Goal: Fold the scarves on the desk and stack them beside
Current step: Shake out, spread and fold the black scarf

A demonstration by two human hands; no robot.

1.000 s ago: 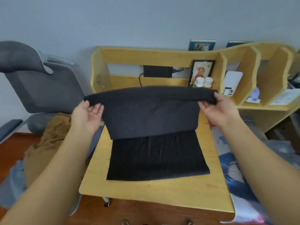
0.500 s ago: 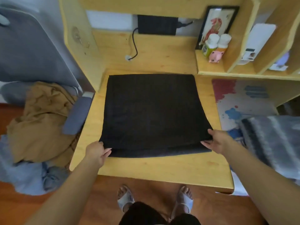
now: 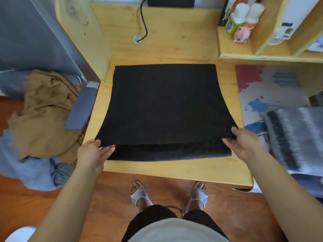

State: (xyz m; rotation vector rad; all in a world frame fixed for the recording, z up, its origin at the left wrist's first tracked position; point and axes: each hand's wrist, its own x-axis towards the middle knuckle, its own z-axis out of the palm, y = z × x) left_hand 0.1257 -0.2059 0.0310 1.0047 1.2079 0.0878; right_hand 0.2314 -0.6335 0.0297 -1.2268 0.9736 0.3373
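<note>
While no legible writing shows, left hand (image 3: pixel 92 152) and right hand (image 3: pixel 244 144) fingers pinch the folded black knitted scarf's (image 3: pixel 164 105) upper layer above the pale wooden worktop (image 3: pixel 174 168).

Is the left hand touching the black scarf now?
Touching. In the head view the left hand pinches the near left corner of the black scarf's upper layer, thumb on top.

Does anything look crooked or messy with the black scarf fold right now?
Slightly: the black scarf top layer stops short of the near edge, leaving a strip of lower layer showing between the left hand and right hand.
</note>
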